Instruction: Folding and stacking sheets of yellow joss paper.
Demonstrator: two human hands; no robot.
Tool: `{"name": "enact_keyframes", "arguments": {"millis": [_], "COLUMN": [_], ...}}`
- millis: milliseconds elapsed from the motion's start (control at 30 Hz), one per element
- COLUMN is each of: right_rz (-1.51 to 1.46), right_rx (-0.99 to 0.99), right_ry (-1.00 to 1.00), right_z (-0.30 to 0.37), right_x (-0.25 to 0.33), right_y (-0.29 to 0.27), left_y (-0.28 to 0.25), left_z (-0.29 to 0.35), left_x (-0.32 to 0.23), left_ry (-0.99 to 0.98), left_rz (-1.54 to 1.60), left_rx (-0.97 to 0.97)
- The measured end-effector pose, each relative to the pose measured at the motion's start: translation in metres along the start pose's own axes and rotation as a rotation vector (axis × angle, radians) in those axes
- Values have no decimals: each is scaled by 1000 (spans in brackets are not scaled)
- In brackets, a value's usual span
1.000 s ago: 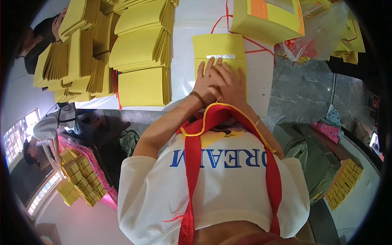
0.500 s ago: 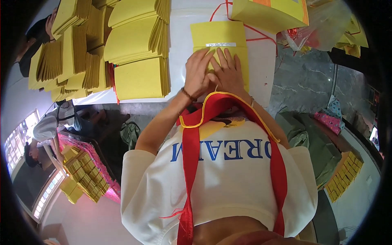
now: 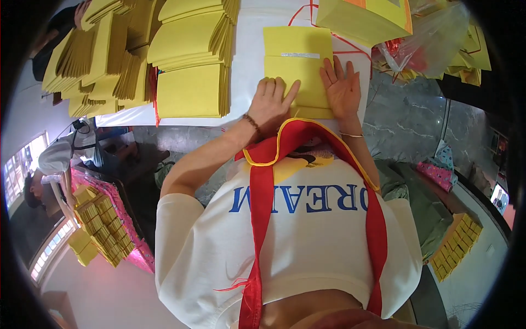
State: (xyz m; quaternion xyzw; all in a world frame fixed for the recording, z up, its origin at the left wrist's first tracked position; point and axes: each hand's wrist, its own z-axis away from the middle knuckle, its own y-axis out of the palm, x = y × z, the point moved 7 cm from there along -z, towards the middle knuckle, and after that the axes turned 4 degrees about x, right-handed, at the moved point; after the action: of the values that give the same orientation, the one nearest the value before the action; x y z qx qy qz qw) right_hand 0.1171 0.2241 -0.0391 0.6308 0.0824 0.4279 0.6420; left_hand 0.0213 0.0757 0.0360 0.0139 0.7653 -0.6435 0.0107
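A folded yellow paper piece (image 3: pixel 298 77) with a silver strip (image 3: pixel 300 55) across its upper part lies on the white table in front of me. My left hand (image 3: pixel 271 104) rests palm down over its lower left edge, fingers slightly bent and one stretched apart to the right. Along the right edge is my right hand (image 3: pixel 343 90), turned with the palm showing and its fingers spread, holding nothing. Thin red cord (image 3: pixel 350 45) lies beyond the paper to the right.
Stacks of folded yellow paper (image 3: pixel 189 90) fill the table's left side. A large yellow block (image 3: pixel 364 22) and a clear plastic bag (image 3: pixel 427 44) are at the far right. At lower left, a person (image 3: pixel 57 156) stands by more yellow bundles (image 3: pixel 104 225).
My right hand has moved right, off the middle of the paper to its right edge, and turned palm-up. My left hand has drawn back slightly, nearer to me. The silver strip is now uncovered.
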Motion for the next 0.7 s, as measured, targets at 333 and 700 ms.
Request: {"name": "enact_keyframes", "arguments": {"millis": [333, 700], "right_rz": [-207, 238], "right_rx": [234, -33], "right_ry": [60, 47], "right_z": [-6, 9], "right_x": [38, 29], "right_y": [15, -34], "left_y": [-14, -98], "left_z": [-24, 143], "left_x": [12, 136], "left_ry": [-92, -283], "left_rz": [-38, -200], "left_rx": [22, -275]}}
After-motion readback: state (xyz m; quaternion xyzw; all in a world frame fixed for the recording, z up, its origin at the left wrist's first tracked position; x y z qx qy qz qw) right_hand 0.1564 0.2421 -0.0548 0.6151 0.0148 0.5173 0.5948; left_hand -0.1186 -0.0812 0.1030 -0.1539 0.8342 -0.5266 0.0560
